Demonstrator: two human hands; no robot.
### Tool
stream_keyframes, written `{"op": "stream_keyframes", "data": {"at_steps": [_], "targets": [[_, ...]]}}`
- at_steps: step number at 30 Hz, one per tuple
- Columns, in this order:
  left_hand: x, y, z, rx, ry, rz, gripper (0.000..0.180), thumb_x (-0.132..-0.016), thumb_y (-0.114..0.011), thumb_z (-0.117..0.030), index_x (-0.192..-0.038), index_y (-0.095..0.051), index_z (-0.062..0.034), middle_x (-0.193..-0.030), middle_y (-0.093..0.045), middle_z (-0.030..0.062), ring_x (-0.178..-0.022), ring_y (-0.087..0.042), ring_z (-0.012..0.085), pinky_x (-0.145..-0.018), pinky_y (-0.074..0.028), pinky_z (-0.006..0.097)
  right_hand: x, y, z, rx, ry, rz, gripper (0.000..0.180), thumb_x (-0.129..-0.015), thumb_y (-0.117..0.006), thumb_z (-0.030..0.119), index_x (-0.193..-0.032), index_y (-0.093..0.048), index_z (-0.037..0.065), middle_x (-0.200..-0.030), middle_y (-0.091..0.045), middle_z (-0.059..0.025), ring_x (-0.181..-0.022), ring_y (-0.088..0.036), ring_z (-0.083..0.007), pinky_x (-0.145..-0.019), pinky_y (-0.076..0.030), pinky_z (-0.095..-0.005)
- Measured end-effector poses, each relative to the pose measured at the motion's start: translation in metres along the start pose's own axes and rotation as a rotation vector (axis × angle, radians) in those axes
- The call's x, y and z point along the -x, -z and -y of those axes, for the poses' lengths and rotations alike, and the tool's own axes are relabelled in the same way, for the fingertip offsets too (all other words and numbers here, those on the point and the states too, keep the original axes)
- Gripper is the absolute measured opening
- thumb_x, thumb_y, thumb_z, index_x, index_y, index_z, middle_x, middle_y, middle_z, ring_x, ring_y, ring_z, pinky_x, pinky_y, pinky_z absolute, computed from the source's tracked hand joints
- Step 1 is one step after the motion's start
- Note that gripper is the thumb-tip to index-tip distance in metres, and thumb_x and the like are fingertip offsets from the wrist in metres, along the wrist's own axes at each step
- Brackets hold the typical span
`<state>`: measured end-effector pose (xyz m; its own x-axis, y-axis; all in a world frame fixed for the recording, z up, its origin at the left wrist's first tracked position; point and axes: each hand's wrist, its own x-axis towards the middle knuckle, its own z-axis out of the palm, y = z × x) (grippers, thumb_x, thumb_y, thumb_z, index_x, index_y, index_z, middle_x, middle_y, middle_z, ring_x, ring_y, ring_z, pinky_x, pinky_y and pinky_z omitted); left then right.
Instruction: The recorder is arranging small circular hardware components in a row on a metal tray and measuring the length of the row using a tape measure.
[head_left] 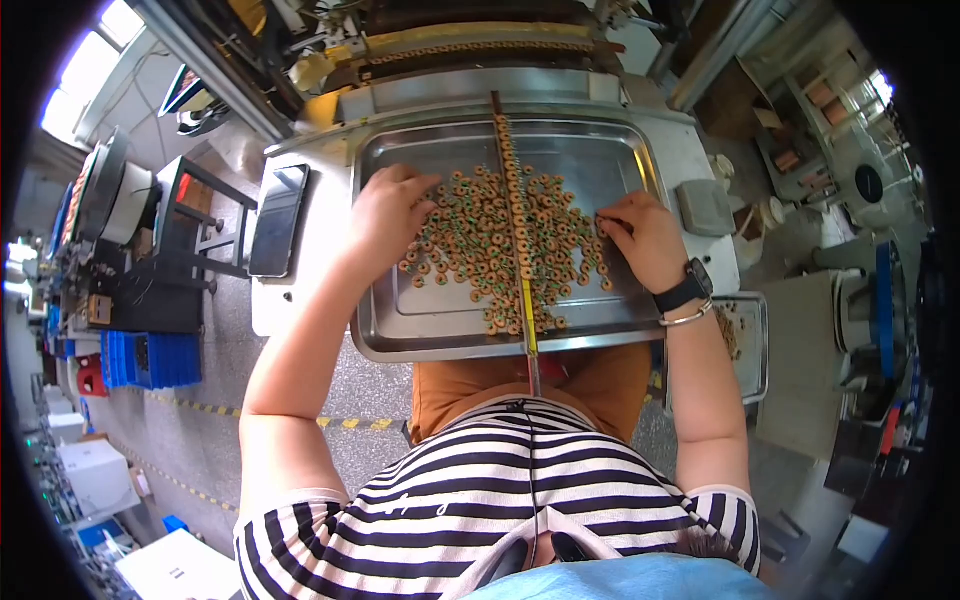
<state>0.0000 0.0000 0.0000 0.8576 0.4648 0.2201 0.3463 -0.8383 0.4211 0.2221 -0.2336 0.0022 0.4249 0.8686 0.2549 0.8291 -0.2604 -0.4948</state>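
Steel forms the tray, its raised rim presumably there to keep the small rings from rolling off; they lie heaped in the middle, between both hands. A strip crosses the heap and both long rims, probably borne by them, with rings in a row along it. The left hand is at the heap's left edge, thumb and forefinger apart; the right hand curls at the right edge, and whether it pinches a ring I cannot tell
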Motion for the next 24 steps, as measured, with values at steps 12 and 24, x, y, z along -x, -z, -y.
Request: {"op": "stream_keyframes", "data": {"at_steps": [12,24], "targets": [[-0.017,-0.035,0.013,0.21,-0.054,-0.17,0.03,-0.067,-0.067,-0.01,-0.097,-0.064,-0.0052,-0.089,-0.055,0.0153,-0.09,-0.054,0.0338,-0.08,-0.045,0.041,0.01,0.004,-0.025,-0.178,0.058,0.028,0.007,-0.077,-0.058,0.003,-0.083,-0.058,0.0,-0.08,-0.055,-0.0127,-0.071,-0.058,-0.0267,-0.064,-0.046,-0.0321],[-0.012,-0.032,0.021,0.302,-0.074,-0.219,0.014,-0.069,-0.065,-0.009,-0.082,-0.066,-0.0049,-0.083,-0.061,0.013,-0.086,-0.057,0.0309,-0.077,-0.046,0.039,0.005,-0.004,-0.031,-0.299,-0.025,-0.035,0.01,-0.084,-0.055,0.011,-0.085,-0.05,0.002,-0.073,-0.053,-0.0053,-0.067,-0.051,-0.0141,-0.063,-0.04,-0.0273]]}}
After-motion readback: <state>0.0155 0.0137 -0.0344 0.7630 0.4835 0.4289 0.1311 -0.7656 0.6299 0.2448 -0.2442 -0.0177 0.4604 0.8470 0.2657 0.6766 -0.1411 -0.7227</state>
